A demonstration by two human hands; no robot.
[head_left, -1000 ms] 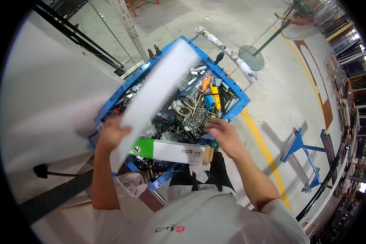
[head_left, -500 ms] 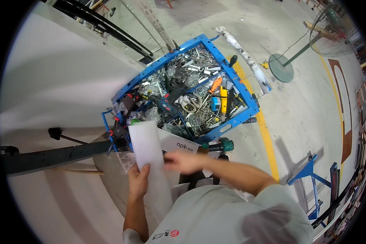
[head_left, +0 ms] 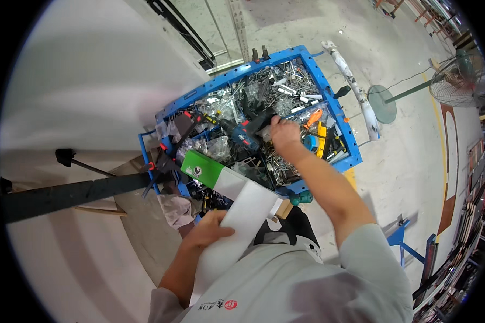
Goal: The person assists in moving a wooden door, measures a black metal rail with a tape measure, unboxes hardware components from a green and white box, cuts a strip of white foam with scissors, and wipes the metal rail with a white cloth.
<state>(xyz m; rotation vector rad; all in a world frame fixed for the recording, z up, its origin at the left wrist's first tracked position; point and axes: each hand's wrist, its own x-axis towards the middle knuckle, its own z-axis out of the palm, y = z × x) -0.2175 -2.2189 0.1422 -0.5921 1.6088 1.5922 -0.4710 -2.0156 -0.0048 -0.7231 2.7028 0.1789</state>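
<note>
My left hand (head_left: 207, 230) is closed on a long white foam-wrapped piece (head_left: 245, 218), which slants up from my shirt toward the cart. My right hand (head_left: 285, 135) reaches over the cart, its fingers curled at the black end of the cordless drill (head_left: 245, 134). That drill lies on top of the loose hardware; my fingertips are partly hidden there. A green and white box (head_left: 205, 169) sits at the cart's near side, partly covered by the foam-wrapped piece.
The blue-framed cart (head_left: 355, 156) holds screws, fittings, plastic bags, an orange-handled tool (head_left: 313, 117) and a yellow tool (head_left: 321, 141). A dark beam (head_left: 75, 194) juts in from the left. A fan (head_left: 383, 105) and a white wrapped pole (head_left: 355, 89) are beyond.
My right hand has moved from beside the foam-wrapped piece out to the drill. The foam-wrapped piece has tilted to the right, and more of the green box shows. The view has shifted.
</note>
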